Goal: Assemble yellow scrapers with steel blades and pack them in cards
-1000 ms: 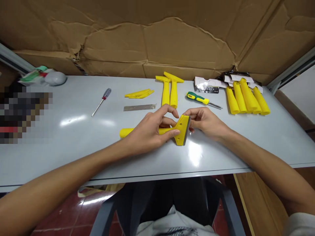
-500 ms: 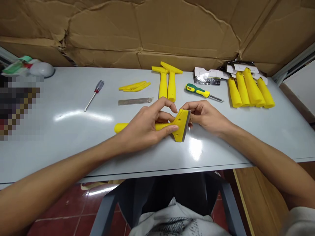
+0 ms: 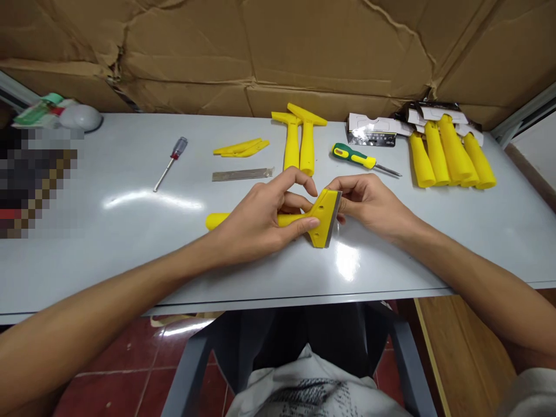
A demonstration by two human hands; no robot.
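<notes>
My left hand (image 3: 271, 217) is closed around the neck of a yellow scraper (image 3: 324, 223), its thumb pressed on the head. The scraper lies sideways above the table, with its handle end sticking out to the left behind my hand. A grey metal blade (image 3: 334, 220) runs along the right edge of the head. At that edge, my right hand (image 3: 367, 202) pinches with thumb and forefinger by the head's upper corner. The right fingertips are partly hidden behind the scraper head.
Behind the hands lie two yellow scraper handles (image 3: 307, 145), yellow plates (image 3: 241, 147) and a wrapped strip of blades (image 3: 242, 174). A green-yellow screwdriver (image 3: 354, 156) is right of them, a clear-handled screwdriver (image 3: 171, 162) left. Several carded yellow scrapers (image 3: 452, 153) lie at the far right.
The whole view has shifted slightly, so the table things sit a little further right. Both hands keep their places on the scraper, with barely any finger movement.
</notes>
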